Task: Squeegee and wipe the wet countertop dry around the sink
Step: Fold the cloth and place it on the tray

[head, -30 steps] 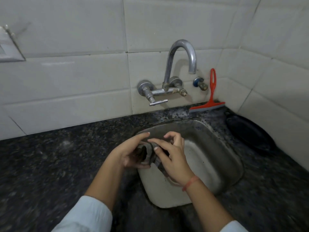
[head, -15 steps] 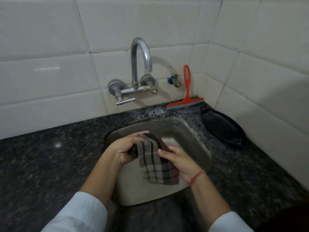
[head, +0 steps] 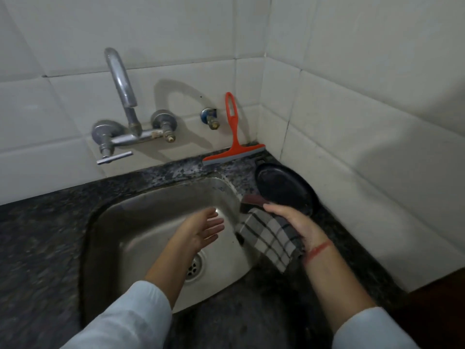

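A checked grey, white and dark cloth hangs from my right hand, which grips it over the right rim of the steel sink. My left hand hovers over the sink basin with fingers straight and palm up, holding nothing. An orange squeegee leans upright against the tiled wall behind the sink, its blade on the dark speckled countertop. The counter strip behind the sink looks wet and glossy.
A black round pan lies on the counter right of the sink, just beyond my right hand. A steel tap is mounted on the wall above the basin. Tiled walls meet in a corner at the back right. The drain shows in the basin.
Both hands held the cloth together over the sink; now my left hand has let go and opened, and my right hand has carried the cloth right to the sink's rim near the pan.
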